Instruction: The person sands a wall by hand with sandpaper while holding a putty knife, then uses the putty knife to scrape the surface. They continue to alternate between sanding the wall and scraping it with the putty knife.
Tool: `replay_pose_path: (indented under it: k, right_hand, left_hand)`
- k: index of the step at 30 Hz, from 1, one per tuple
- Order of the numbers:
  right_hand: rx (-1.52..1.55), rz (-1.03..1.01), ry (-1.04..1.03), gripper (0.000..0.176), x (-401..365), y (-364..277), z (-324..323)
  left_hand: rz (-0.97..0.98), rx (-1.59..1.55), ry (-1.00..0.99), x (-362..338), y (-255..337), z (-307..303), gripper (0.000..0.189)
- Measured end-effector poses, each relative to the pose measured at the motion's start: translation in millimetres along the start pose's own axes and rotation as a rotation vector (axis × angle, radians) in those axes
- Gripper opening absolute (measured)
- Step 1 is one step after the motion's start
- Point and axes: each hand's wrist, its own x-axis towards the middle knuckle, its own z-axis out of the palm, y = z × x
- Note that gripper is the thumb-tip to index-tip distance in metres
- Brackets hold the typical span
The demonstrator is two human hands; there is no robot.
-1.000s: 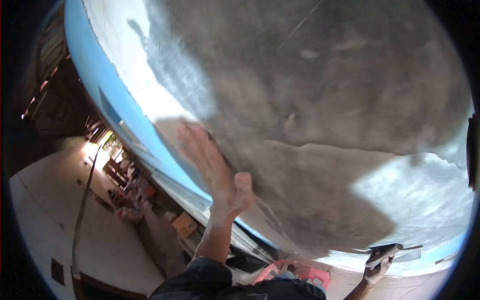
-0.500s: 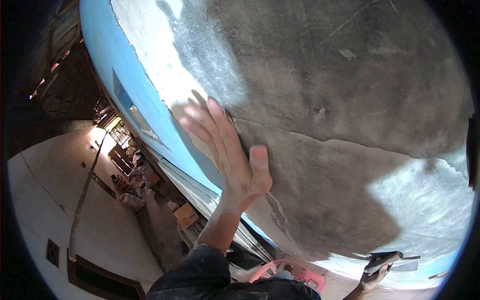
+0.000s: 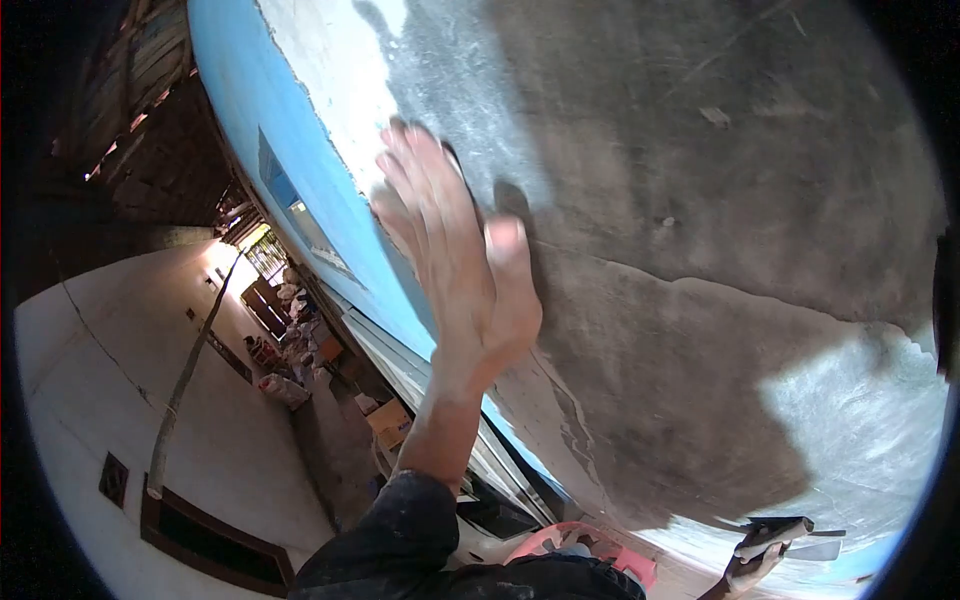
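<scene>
Head view, one item per line. Left hand (image 3: pixel 455 260): grip spread, fingers together and flat against the grey plaster wall (image 3: pixel 700 180), thumb out to the side. Right hand (image 3: pixel 750 572): low at the frame edge, grip wrapped round a trowel (image 3: pixel 795 537) held just off the wall. Blue painted band (image 3: pixel 290 150): beside the plaster. Dark sleeve (image 3: pixel 400 540): on the left arm.
</scene>
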Motion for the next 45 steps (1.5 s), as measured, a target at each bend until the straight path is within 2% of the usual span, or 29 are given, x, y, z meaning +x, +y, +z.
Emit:
replay_pose_path:
  k: [2, 4, 6, 7, 9, 10, 12, 14, 18, 19, 20, 22, 25, 28, 31, 35, 38, 39, 42, 45]
  right_hand:
    - [-0.089, -0.061, -0.08, 0.045, 4.6, -13.8, 21.3]
    - [-0.175, -0.143, -0.13, 0.046, 8.0, -24.6, 32.2]
    - [-0.222, -0.11, 0.16, 0.051, 7.4, -13.5, 28.0]
    - [-0.239, -0.098, 0.309, 0.054, 6.3, -3.5, 25.2]
    - [-0.152, -0.061, 0.261, 0.049, 1.6, 7.5, 3.0]
    - [-0.042, -0.042, 0.068, 0.049, 5.2, 13.8, -23.7]
    - [0.068, 0.017, -0.114, 0.058, 4.1, 11.2, -33.4]
    - [-0.022, -0.038, -0.049, 0.056, 3.7, 14.4, -34.1]
    - [0.023, 0.015, -0.059, 0.052, -0.3, 11.9, -32.6]
    - [0.071, 0.027, 0.067, 0.052, -2.4, 12.8, -24.6]
    - [0.048, 0.03, -0.112, 0.055, 1.5, 11.2, -34.8]
    - [0.039, 0.046, -0.017, 0.053, 0.0, -1.1, -10.4]
    - [0.049, 0.006, 0.201, 0.051, -1.9, -1.1, 11.9]
    - [0.049, -0.031, -0.078, 0.045, 5.8, -3.8, 3.8]
    - [0.081, -0.032, -0.34, 0.047, 10.9, -1.9, -16.2]
    - [0.04, -0.039, -0.153, 0.047, 8.5, 3.6, -17.2]
    - [0.046, -0.041, -0.055, 0.047, 5.4, -1.4, -2.4]
    - [0.036, -0.048, -0.034, 0.042, 6.8, 0.3, -2.2]
    - [-0.031, 0.001, -0.222, 0.038, 16.7, 0.6, -25.7]
    - [-0.025, 0.009, -0.109, 0.035, 14.2, 6.8, -23.9]
  left_hand:
    - [-0.052, -0.072, 0.067, 8.5, 4.6, 2.5, 0.081]
    - [-0.031, -0.046, 0.017, -17.4, 7.1, 4.2, 0.082]
    - [-0.065, -0.103, -0.04, -47.5, 21.2, 11.0, 0.081]
    - [-0.027, -0.057, -0.016, -40.3, 19.2, 11.8, 0.082]
    - [0.035, 0.044, 0.012, -16.1, 9.1, 5.2, 0.082]
    - [-0.003, 0.017, 0.028, -0.5, 7.7, 0.3, 0.082]
    - [-0.088, -0.042, 0.051, 24.6, 11.7, -8.1, 0.083]
    - [-0.067, -0.076, 0.05, 8.2, 16.8, 0.5, 0.081]
    - [0.042, -0.084, -0.005, -44.9, 25.6, 12.5, 0.08]
    - [0.049, -0.074, -0.03, -47.5, 25.6, 12.0, 0.081]
    - [0.065, -0.034, -0.044, -38.8, 20.5, 7.2, 0.082]
    - [0.082, 0.064, -0.055, -2.0, 7.1, -4.2, 0.085]
    - [-0.077, -0.066, 0.003, 29.3, 11.7, -11.9, 0.089]
    - [-0.034, 0.014, 0.004, -8.7, 19.0, 4.6, 0.089]
    - [0.039, 0.013, -0.012, -36.7, 17.8, 13.3, 0.091]
    - [0.04, 0.066, 0.027, 8.6, -2.9, -2.2, 0.09]
    - [-0.027, -0.099, 0.064, 15.6, -0.1, -6.0, 0.089]
    - [-0.011, -0.016, 0.043, 1.8, 1.4, -0.5, 0.092]
    - [-0.055, -0.148, -0.027, -50.0, 18.5, 15.0, 0.096]
    - [0.047, -0.034, 0.012, -31.9, 5.7, 12.9, 0.098]
